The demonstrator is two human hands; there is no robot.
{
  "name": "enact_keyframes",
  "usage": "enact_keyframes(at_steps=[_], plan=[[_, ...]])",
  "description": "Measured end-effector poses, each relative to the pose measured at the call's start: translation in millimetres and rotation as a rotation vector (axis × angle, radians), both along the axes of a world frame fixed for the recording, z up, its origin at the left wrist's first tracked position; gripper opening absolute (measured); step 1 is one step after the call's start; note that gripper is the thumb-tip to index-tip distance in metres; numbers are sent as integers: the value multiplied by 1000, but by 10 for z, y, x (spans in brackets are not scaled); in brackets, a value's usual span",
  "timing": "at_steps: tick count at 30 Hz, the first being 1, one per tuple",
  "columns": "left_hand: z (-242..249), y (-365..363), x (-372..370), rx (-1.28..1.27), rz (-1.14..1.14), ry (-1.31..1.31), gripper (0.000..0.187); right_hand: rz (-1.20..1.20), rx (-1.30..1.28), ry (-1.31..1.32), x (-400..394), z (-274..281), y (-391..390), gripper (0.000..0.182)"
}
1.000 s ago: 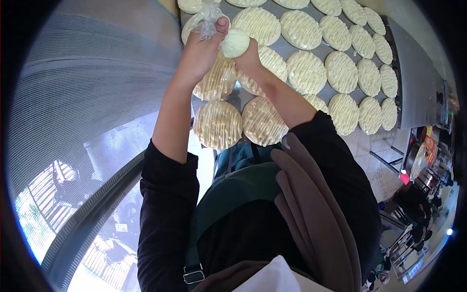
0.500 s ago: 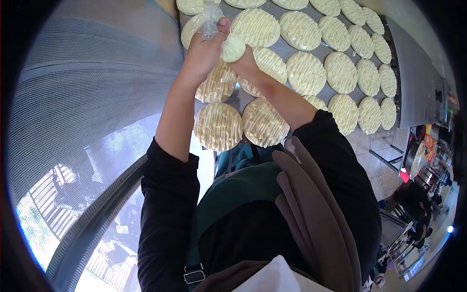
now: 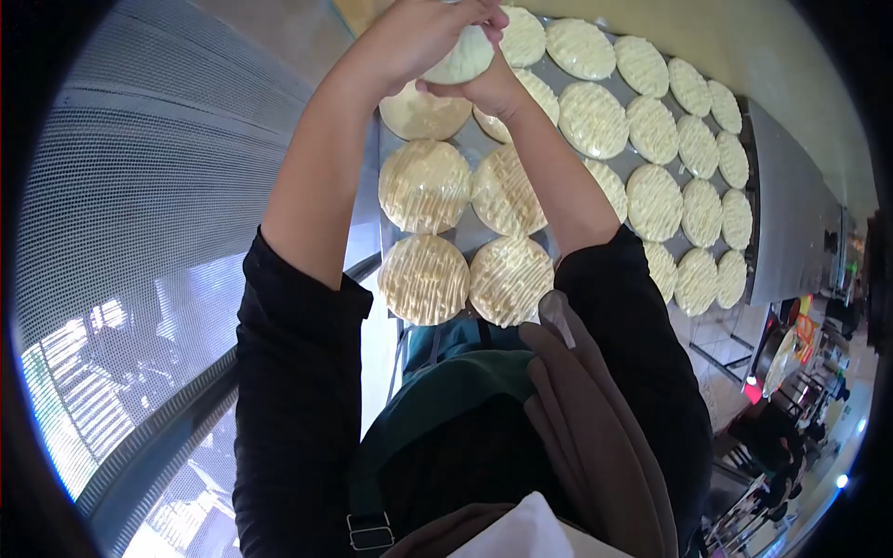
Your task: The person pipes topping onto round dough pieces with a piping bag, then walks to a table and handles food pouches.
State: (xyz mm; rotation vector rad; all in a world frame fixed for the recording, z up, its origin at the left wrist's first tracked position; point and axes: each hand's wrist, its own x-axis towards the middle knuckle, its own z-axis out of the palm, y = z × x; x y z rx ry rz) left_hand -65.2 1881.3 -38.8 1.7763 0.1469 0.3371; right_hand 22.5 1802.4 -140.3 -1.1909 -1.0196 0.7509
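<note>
My left hand (image 3: 419, 39) is closed around a clear plastic piping bag (image 3: 465, 58) filled with pale cream, at the top edge of the head view. Pressed against the bag's rounded lower side is my right hand (image 3: 488, 91), its fingers partly hidden. The bag's tip is out of sight. Below the hands lies a round pastry (image 3: 425, 116) with a smooth, glossy top and no clear stripes. Closer to my body, a striped round pastry (image 3: 424, 186) and another striped pastry (image 3: 423, 279) carry thin lines of cream.
Several more cream-striped rounds fill the metal tray (image 3: 462, 149) in rows towards the right. A mesh screen (image 3: 195, 158) runs along my left. On the far right are a metal surface (image 3: 795, 214) and people in the background.
Both hands, with the piping bag between them, have moved up and to the right in the view. The tray and pastries appear lower as the camera has shifted.
</note>
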Motion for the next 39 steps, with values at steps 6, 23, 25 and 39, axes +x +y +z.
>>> enact_keyframes(at_steps=[6, 23, 25, 39], plan=[[161, 161, 133, 301, 257, 55, 40, -257, 125, -102, 304, -315, 699, 47], [-341, 592, 156, 110, 334, 82, 34, -387, 166, 258, -79, -1082, 1358, 29], [-406, 636, 177, 114, 310, 26, 36, -459, 201, 103, 68, -982, 1259, 24], [-477, 569, 250, 196, 320, 130, 30, -342, 103, -45, 251, -1110, 1099, 46]])
